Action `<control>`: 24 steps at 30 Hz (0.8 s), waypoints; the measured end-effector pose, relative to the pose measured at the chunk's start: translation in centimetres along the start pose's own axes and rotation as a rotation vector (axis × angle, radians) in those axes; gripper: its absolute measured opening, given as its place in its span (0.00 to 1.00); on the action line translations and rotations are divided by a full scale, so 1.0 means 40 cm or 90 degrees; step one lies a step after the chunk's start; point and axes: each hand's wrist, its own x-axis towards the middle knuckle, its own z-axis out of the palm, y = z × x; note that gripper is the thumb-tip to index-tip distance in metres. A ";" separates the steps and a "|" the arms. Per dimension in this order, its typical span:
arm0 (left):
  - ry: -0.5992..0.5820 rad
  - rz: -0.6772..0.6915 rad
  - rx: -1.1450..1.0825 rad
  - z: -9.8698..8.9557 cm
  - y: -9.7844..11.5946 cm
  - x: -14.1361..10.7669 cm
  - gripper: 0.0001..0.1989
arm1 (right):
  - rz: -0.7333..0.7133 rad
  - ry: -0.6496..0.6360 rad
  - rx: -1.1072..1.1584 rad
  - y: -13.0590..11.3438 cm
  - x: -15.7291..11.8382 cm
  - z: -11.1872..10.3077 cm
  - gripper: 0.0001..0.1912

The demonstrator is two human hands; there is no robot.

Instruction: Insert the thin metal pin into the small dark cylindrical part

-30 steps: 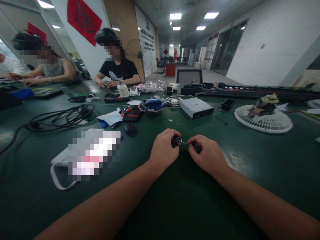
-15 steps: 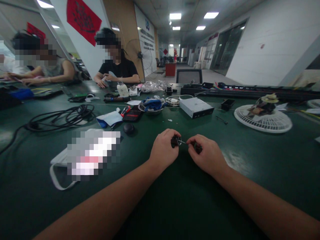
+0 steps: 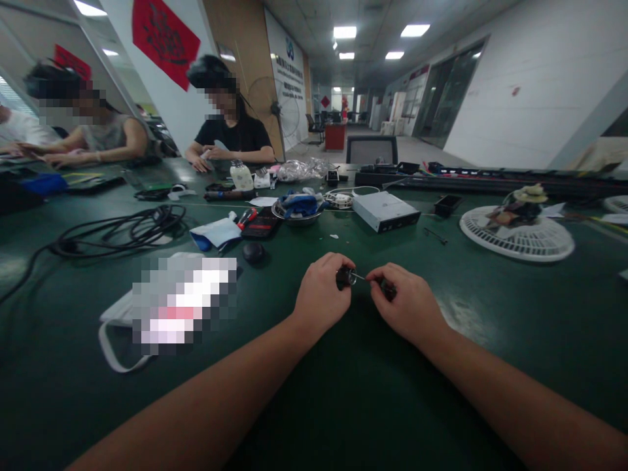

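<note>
My left hand (image 3: 321, 288) is closed around a small dark cylindrical part (image 3: 346, 275) with a shiny metal rim, whose open end faces right. From the other side, my right hand (image 3: 406, 299) pinches a small screwdriver (image 3: 389, 290). Its thin metal shaft points left and reaches the rim of the part. Fingers cover most of the dark handle. Whether the tip touches anything inside the part is too small to tell. Both hands are just above the dark green table (image 3: 314, 399).
Ahead lie a silver disc drive (image 3: 385, 209), a bowl (image 3: 297, 221) with blue cloth and a black mouse (image 3: 254, 252). A white fan grille (image 3: 520, 239) sits right; a coiled black cable (image 3: 118, 235) and white mask (image 3: 118, 313) lie left. Two people sit across the table.
</note>
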 end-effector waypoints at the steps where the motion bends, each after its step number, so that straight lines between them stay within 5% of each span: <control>1: 0.003 -0.003 0.000 0.000 0.000 0.000 0.15 | 0.008 0.000 -0.008 0.000 0.001 0.000 0.08; 24: -0.005 0.004 -0.011 -0.001 -0.003 0.000 0.15 | -0.004 -0.007 0.020 -0.001 0.001 0.000 0.07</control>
